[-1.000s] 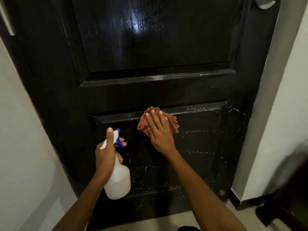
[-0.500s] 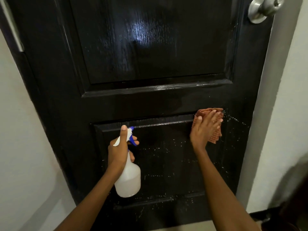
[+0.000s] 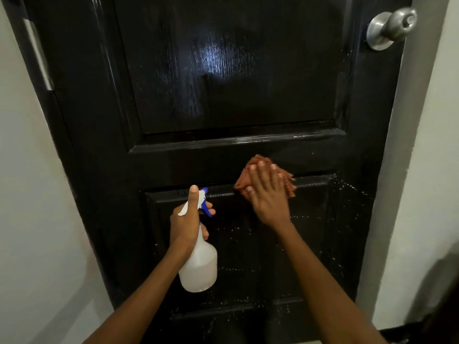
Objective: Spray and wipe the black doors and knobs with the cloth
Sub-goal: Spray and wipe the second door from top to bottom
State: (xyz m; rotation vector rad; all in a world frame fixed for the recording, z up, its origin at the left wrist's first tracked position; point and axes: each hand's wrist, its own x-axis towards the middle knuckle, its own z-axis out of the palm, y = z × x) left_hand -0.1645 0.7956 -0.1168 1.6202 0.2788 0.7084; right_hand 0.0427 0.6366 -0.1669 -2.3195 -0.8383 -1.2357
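The right hand (image 3: 269, 194) is pressing the cloth (image 3: 263, 176) flat against the door (image 3: 223, 70), fingers straight and spread over the bunched fabric, so the palm is giving broad pressure for wiping. The cloth is lying over the top edge of the lower panel, near the door's middle, partly on the rail above it. The left hand (image 3: 188, 219) is gripping the bottle (image 3: 198, 266) by its neck, fingers curled round under the blue trigger and thumb pointing up along the white head; the bottle is hanging just in front of the lower panel's left side, probably kept ready for another spray while staying clear of the wiping hand.

White droplets are dotting the lower panel and the stile to its right, so that area probably needs wiping yet. The upper panel is shining with a glossy reflection and showing no drops. The knob (image 3: 392, 27) is sitting at the upper right, well apart from both hands, and looks untouched for now. Pale walls are flanking the door on either side.
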